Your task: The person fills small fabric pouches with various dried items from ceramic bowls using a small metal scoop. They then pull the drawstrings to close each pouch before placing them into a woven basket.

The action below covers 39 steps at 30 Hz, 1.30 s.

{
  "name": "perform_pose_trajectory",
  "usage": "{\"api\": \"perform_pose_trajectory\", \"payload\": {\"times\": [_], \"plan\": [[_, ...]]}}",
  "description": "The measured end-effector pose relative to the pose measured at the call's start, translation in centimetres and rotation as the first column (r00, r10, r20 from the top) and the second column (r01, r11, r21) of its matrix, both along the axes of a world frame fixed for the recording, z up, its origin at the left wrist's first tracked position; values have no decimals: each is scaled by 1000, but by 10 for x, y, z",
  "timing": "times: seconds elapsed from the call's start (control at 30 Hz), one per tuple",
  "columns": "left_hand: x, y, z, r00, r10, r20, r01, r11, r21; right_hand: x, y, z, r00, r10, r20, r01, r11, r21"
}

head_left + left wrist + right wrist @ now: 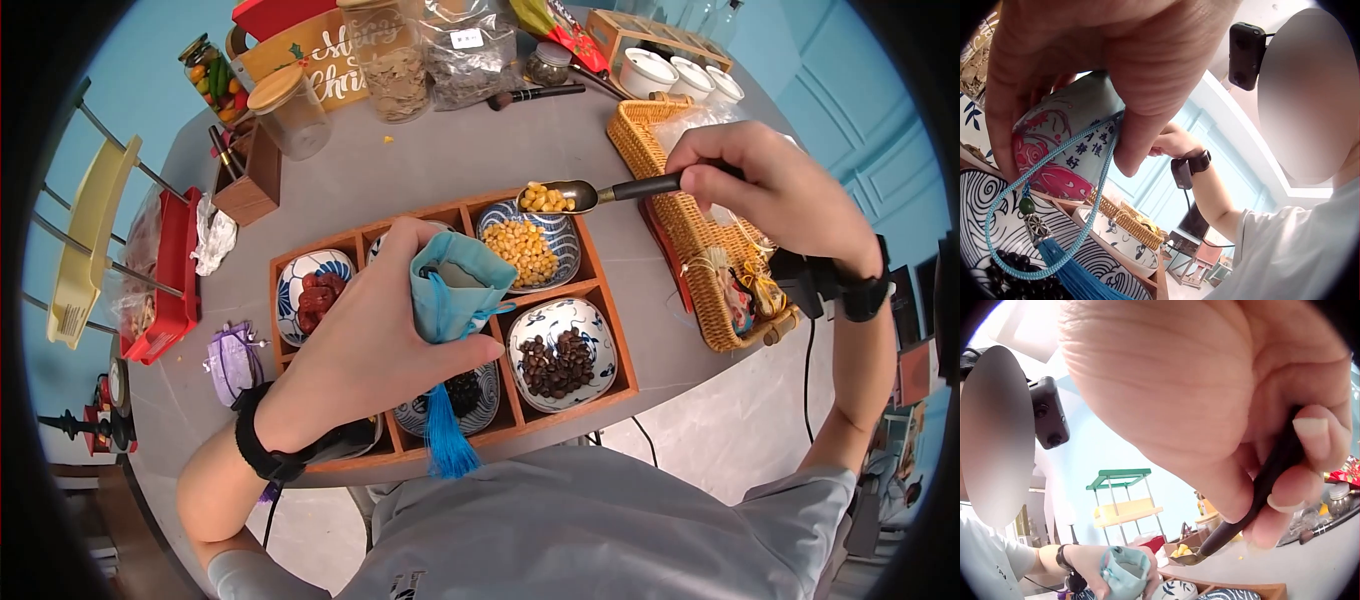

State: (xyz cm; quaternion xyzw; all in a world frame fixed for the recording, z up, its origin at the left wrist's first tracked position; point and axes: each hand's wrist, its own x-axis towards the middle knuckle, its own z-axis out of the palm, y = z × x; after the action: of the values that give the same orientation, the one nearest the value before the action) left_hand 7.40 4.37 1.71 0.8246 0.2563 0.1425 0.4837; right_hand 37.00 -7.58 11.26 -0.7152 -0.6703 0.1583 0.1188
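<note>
My left hand (350, 345) grips a light blue drawstring pouch (450, 300), its mouth open and facing up, over the compartmented wooden tray (612, 325). A blue cord and tassel (447, 440) hang from it; the left wrist view shows pink print and dark characters on its side. By its black handle, my right hand (775, 185) holds a small metal scoop (575, 192). Yellow corn kernels (545, 198) lie in the scoop, which is above the far edge of a blue-patterned dish (568, 248) with more kernels. Nearer me, a white-and-blue dish (597, 375) holds dark brown beans.
Reddish dried fruit (320, 297) fills a dish at the tray's left; black beans (462, 392) lie in a front dish. A wicker basket (625, 130) stands right. Jars, a bag of dried goods (470, 60) and a brush (540, 96) line the back. A purple pouch (233, 362) lies left.
</note>
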Motion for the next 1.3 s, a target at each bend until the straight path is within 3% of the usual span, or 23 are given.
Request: {"api": "perform_pose_trajectory", "payload": {"times": [0.07, 0.1, 0.17, 0.27, 0.43, 0.57, 0.7, 0.93, 1.2, 1.3], "plan": [[0, -1, 2, 1000, -2, -20, 2, 1000, -22, -12, -2, 10, 1000, 7, -7, -7, 1000, 19], [1, -1, 3, 1000, -6, -29, 5, 999, -33, -13, -1, 10, 994, 81, -69, -80, 997, 14], [1, -2, 0, 1000, -7, -24, 7, 1000, -22, -21, 0, 4, 970, 211, 124, -228, 964, 140], [1, -2, 0, 1000, -17, -27, 16, 999, -41, -43, -2, -8, 926, 308, 218, -364, 879, 309], [0, -1, -2, 999, -20, -33, 17, 997, -74, -61, -14, 1, 940, 221, 259, -313, 857, 408], [-3, -2, 3, 999, -16, -43, 11, 994, -112, -37, -15, -1, 939, 120, 322, -262, 858, 442], [-6, -3, 2, 1000, -14, -1, 13, 999, -34, -21, -4, -33, 920, 109, 377, -281, 853, 439], [-11, -7, 7, 998, 29, -56, -32, 998, -53, -12, 5, -94, 909, 95, 405, -259, 891, 372], [-9, -6, 3, 998, 40, -43, -44, 995, -90, -5, 6, -90, 968, 199, 154, -230, 950, 213], [-10, -5, 5, 1000, -11, -25, 11, 1000, -1, -1, 10, -89, 977, 198, 79, -207, 969, 136]]}}
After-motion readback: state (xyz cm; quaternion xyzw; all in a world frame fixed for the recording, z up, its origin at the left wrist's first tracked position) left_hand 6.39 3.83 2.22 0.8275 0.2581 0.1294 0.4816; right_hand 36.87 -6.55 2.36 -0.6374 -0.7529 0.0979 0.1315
